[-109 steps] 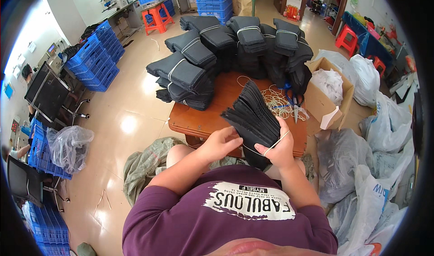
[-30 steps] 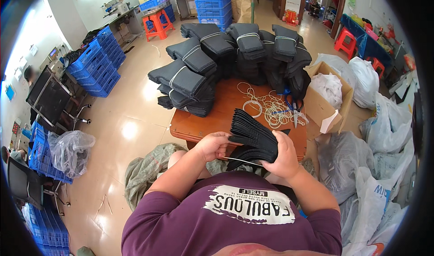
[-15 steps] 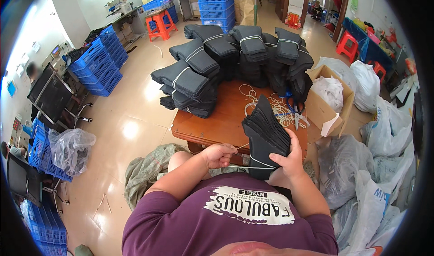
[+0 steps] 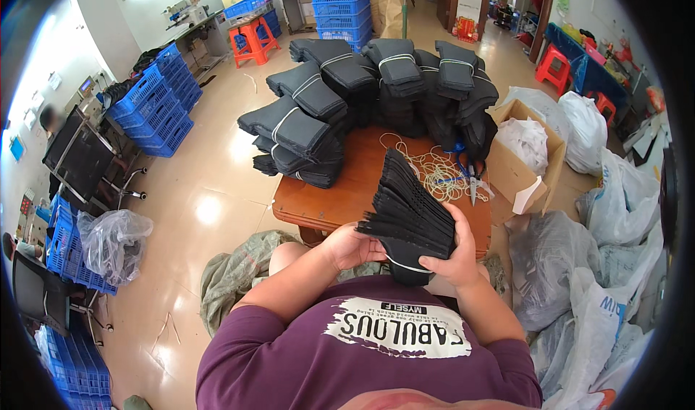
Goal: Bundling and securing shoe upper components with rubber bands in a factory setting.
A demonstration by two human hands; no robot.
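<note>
In front of my belly stands a fanned stack of black fabric pieces [image 4: 409, 200], with a pale cord [image 4: 409, 266] running round its lower end. My right hand [image 4: 457, 254] grips the stack's right side, thumb lying on the near face. At the left edge, my left hand [image 4: 353, 249] holds the stack too, its fingertips against the lower part and partly hidden. Just beyond, on a brown wooden table [image 4: 318, 208], lies a tangle of loose cream cord [image 4: 434, 178]. Scissors with blue handles [image 4: 473, 182] rest beside the cord.
Several tied bundles of black pieces [image 4: 293, 127] are piled along the table's far side. An open cardboard box [image 4: 515, 174] stands to the right, near clear plastic bags [image 4: 554, 265]. Blue crates [image 4: 152, 113] and a black chair [image 4: 79, 156] are at the left.
My left hand has left the stretched cord it was pulling leftward and now holds the stack's left edge. The stack has fanned wider and tilted left; the cord now sits close round it.
</note>
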